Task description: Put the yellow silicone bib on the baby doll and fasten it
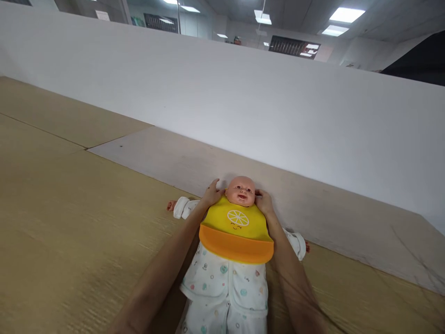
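A baby doll (241, 189) lies on its back, its head toward the white wall. Over its chest is a yellow silicone bib (238, 222) with a lemon-slice print and an orange catch pocket (236, 244). At the doll's neck, my left hand (212, 193) is closed on the bib's upper edge, one finger sticking up. My right hand (264, 202) is bent in at the other side of the neck, closed by the bib's edge; its fingertips are partly hidden beside the head. The doll wears a white patterned outfit (222, 283), its arms spread outward.
The doll lies on a tan wood-like surface (86, 222), with a paler strip (167, 153) behind its head. A white low wall (222, 102) rises beyond, topped by glass. Ceiling lights (347, 15) and a dark shape (420, 60) appear at the upper right.
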The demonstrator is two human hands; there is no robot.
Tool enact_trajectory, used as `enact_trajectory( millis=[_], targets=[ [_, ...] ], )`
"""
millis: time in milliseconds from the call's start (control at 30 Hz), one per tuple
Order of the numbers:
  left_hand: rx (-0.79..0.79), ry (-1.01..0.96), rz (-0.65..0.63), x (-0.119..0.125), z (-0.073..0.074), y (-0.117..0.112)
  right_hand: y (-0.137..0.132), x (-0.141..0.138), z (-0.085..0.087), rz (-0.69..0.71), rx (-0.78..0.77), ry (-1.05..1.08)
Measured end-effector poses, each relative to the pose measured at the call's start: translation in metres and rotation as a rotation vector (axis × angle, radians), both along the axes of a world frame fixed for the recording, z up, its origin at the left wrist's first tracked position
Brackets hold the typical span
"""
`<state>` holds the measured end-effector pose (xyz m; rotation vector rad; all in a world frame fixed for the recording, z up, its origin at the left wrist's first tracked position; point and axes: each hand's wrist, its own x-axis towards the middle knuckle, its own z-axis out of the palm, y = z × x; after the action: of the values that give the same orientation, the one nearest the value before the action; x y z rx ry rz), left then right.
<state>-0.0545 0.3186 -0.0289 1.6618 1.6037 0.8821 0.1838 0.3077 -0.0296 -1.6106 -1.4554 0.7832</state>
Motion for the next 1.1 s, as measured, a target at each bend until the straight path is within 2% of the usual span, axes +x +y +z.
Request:
enact_trajectory(
  millis=[100,233,400,567,700,800,900,1100],
  targets=[
    [-0.055,-0.047,0.049,-0.003,0.009,-0.006,-0.011,0.010,0.007,-0.067,-0.051,0.029],
    [-0.116,-0.103,-0.017,-0.015,0.024,-0.029,-0.038,0.018,0.017,-0.092,-0.091,0.079],
    [-0.196,-0.136,-0.105,-0.032,0.039,-0.067,-0.085,0.019,0.030,-0.033,-0.094,0.141],
    [-0.239,-0.234,-0.145,-0.045,0.043,-0.108,-0.143,0.017,0.042,0.053,-0.187,0.224],
    [-0.282,-0.374,-0.131,-0.045,0.047,-0.132,-0.177,0.014,0.035,-0.042,-0.220,0.388],
    [-0.265,-0.480,-0.021,-0.039,0.051,-0.141,-0.186,0.008,0.023,-0.065,-0.160,0.478],
    [-0.215,-0.553,0.051,-0.035,0.049,-0.147,-0.190,0.002,0.017,-0.054,-0.096,0.506],
    [-0.222,-0.728,-0.080,-0.041,0.028,-0.165,-0.211,-0.007,0.022,-0.020,-0.217,0.663]
  ],
)
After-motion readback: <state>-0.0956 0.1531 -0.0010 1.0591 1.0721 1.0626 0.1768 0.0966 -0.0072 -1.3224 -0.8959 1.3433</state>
